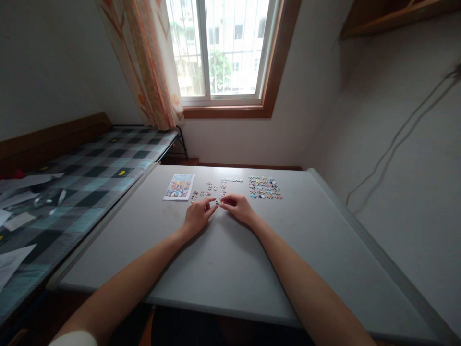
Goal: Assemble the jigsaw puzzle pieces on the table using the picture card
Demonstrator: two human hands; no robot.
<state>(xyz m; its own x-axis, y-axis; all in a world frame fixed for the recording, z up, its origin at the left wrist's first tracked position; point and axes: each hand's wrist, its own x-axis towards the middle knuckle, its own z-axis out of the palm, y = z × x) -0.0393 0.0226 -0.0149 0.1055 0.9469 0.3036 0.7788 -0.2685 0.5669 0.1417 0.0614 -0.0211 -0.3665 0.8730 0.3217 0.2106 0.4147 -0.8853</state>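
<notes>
My left hand [200,212] and my right hand [237,207] meet over the middle of the table. Between their fingertips is a small dark-and-light jigsaw piece [217,203]; fingers of both hands are closed at it. Just beyond, joined jigsaw pieces [232,180] form a corner, with one strip running away from me and another to the right. Several loose pieces [210,184] are scattered behind my left hand. To the right lies a larger spread of loose pieces [264,187]. A printed picture sheet [179,187] with colourful figures rests at the left.
The grey table [216,269] has a raised edge on its right side. At the left stands a bed with a checked cover [86,168], bearing papers [19,221] and a clear plastic item. A curtain [151,67] hangs beside the window [230,53]. A cable [392,139] runs down the right wall.
</notes>
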